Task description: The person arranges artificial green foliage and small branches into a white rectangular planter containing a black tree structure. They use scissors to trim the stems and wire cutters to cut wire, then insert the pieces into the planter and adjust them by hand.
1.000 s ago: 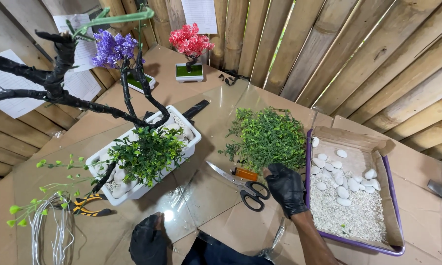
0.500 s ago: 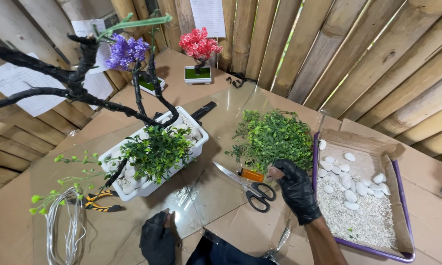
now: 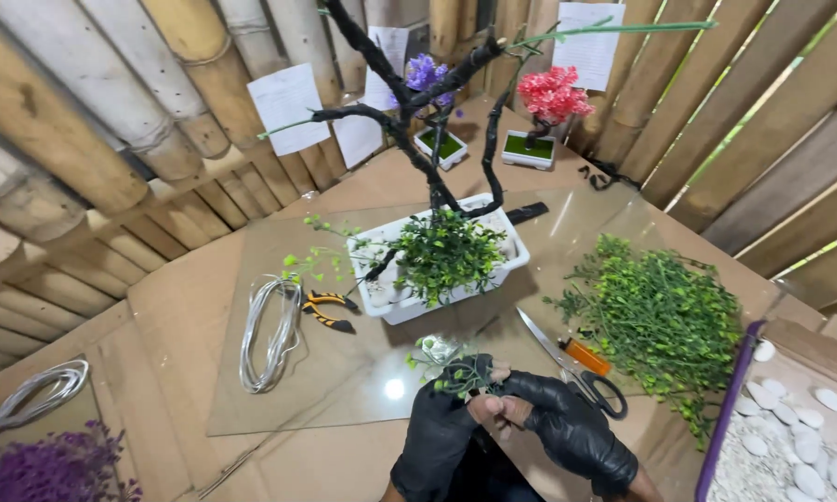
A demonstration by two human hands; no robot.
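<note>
At the bottom centre of the frame both hands, in black gloves, meet over a small green sprig (image 3: pixel 463 376). The left hand (image 3: pixel 441 423) is closed around the lower part of the sprig, with the fingers curled and the thumb pointing up toward the leaves. The right hand (image 3: pixel 567 428) comes in from the lower right; its fingers are bent and the fingertips (image 3: pixel 500 406) pinch the stem of the same sprig, touching the left hand. Both wrists rise from the bottom edge, and the hands are held just above the glass sheet (image 3: pixel 344 390) that covers the table. Just to the right of the right hand lie scissors (image 3: pixel 576 367) with black handles, and beside them an orange tool (image 3: pixel 587 356). Further right is a pile of green foliage (image 3: pixel 665 321), and in the lower right corner a tray of white pebbles (image 3: pixel 790 437). Above the hands, in the centre, stands a white planter (image 3: pixel 409 302) with a dark branched tree (image 3: pixel 418 139) and a green tuft. To the left of it are pliers (image 3: pixel 328 310) and a coil of wire (image 3: pixel 270 335).
</note>
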